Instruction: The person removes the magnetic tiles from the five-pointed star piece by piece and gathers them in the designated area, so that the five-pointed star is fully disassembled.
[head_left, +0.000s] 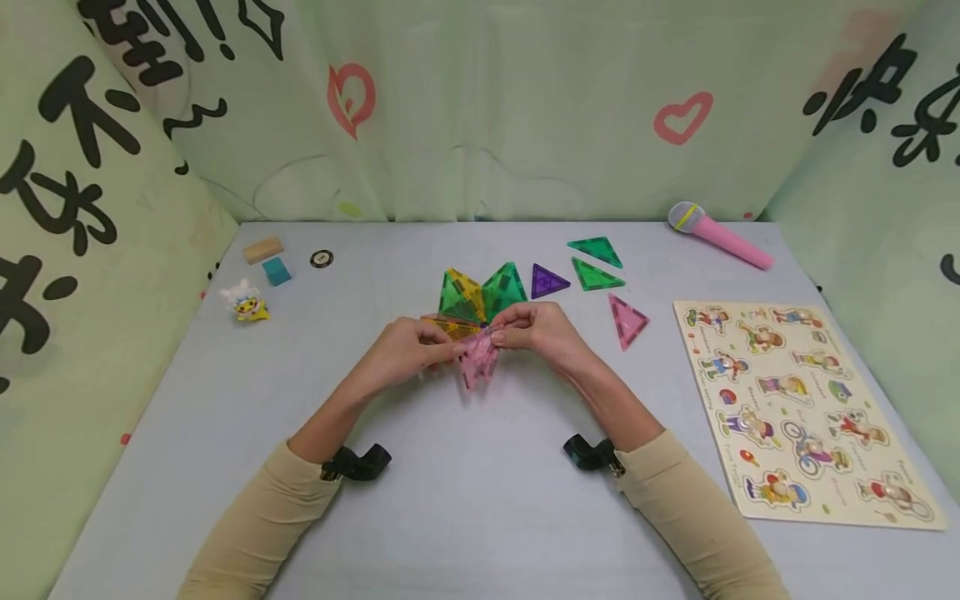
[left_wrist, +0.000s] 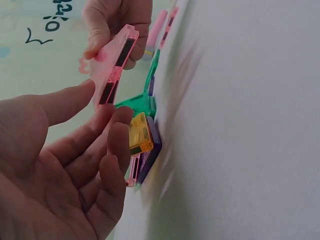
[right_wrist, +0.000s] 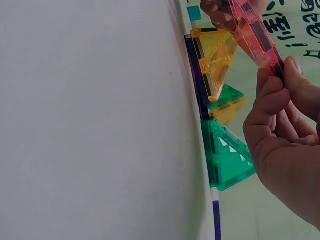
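Both hands pinch pink translucent magnetic tiles (head_left: 477, 362), raised above the table. My left hand (head_left: 405, 346) has the left end between thumb and fingers, and my right hand (head_left: 543, 333) grips the right end. In the left wrist view, two dark magnet strips show along the pink edge (left_wrist: 116, 70). Just behind the hands stands a build of green tiles (head_left: 506, 287) and yellow tiles (right_wrist: 216, 60), tilted up against each other on a purple base (right_wrist: 197, 75). The hands partly hide this build, with another pink tile (left_wrist: 132, 172) at its side.
Right of the build lie a purple triangle (head_left: 549, 282), two green triangles (head_left: 597, 274) and a pink triangle (head_left: 627, 322). Farther right are a toy microphone (head_left: 720, 236) and a picture puzzle board (head_left: 795, 417). Wooden blocks (head_left: 277, 271), a black disc (head_left: 322, 259) and a figurine (head_left: 246, 302) sit back left.
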